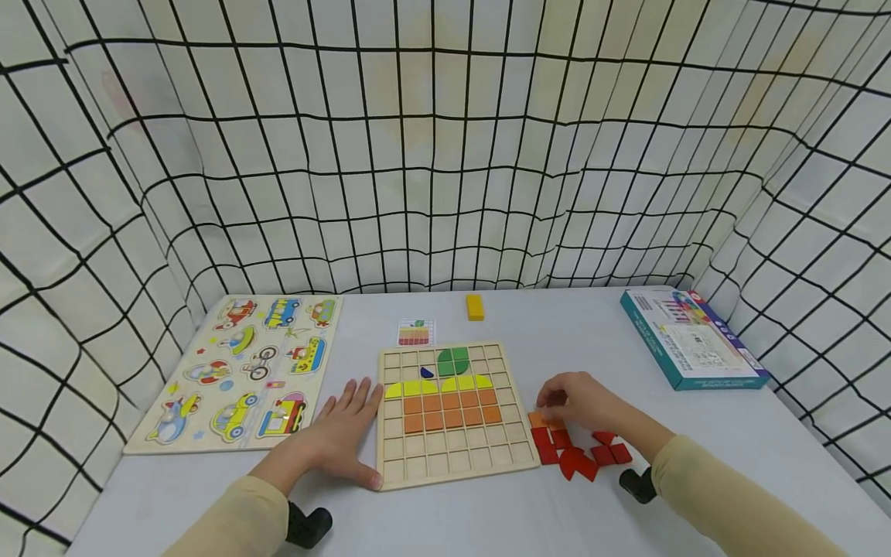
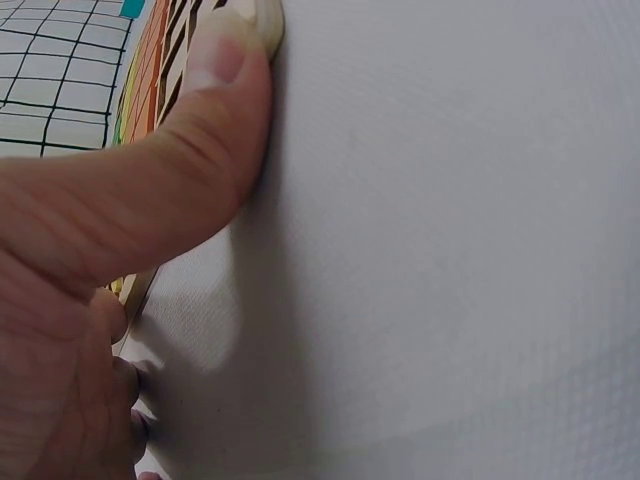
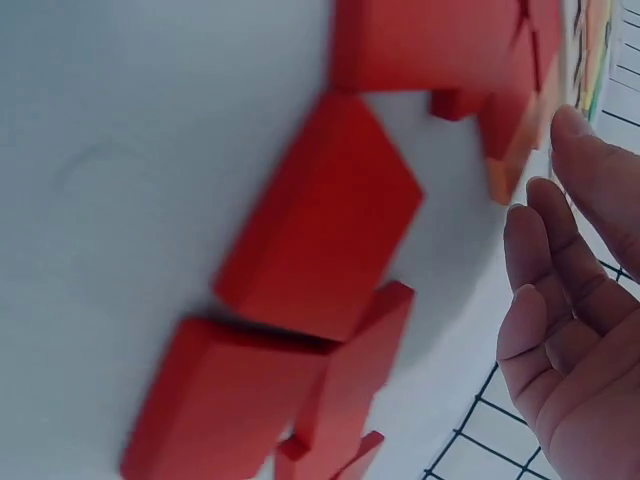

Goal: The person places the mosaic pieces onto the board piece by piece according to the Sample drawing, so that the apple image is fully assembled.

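Ideally, the wooden board (image 1: 459,463) should be steadied by the wide-spread left hand (image 1: 341,437), thumb on its near corner, and the orange tiles (image 1: 536,419) beside its right edge lifted by their sides with the right hand (image 1: 581,401), fingers bent, any hold impossible to tell, the tiles being flat and bright.

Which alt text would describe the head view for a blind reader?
A person's left hand touches a wooden grid partly filled with coloured tiles; the right hand is by loose orange and red tiles beside it. Behind are a card and yellow block; a puzzle lies left, a box right.
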### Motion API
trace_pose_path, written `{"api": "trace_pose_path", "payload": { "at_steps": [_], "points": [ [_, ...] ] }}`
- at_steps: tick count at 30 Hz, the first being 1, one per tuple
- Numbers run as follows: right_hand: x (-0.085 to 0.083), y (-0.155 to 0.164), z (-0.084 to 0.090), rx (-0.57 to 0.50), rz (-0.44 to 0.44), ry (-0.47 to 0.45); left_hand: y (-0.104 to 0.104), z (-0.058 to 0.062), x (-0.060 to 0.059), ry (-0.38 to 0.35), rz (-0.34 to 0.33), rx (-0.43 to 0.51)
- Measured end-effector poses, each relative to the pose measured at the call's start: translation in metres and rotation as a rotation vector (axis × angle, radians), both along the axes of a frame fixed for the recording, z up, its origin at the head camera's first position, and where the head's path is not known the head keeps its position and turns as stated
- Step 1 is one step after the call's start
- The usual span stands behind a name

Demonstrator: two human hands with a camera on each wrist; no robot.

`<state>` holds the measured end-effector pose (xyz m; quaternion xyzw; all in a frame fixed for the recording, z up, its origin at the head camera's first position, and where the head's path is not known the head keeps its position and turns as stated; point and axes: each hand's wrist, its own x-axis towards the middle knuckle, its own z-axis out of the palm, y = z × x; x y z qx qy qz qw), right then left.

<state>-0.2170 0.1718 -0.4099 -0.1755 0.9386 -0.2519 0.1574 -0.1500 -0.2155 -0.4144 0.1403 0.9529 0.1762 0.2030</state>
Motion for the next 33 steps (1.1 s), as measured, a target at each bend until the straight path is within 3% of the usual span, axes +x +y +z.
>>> {"api": "trace_pose_path", "payload": {
  "at_steps": [3, 15, 24, 33],
  "points": [
    [0.002, 0.003, -0.005, -0.001, -0.005, -0.024, 0.0, 0.0, 0.0, 0.001, -0.003, -0.001],
    [0.001, -0.003, -0.008, 0.027, 0.004, 0.019, -0.002, -0.001, 0.0, 0.005, -0.005, 0.004],
    [-0.002, -0.005, 0.002, 0.001, -0.002, -0.005, -0.002, -0.002, 0.0, 0.002, -0.005, 0.01],
    [-0.018, -0.032, 0.019, -0.101, 0.109, 0.053, -0.003, -0.003, 0.0, 0.009, -0.007, 0.008]
  ]
}}
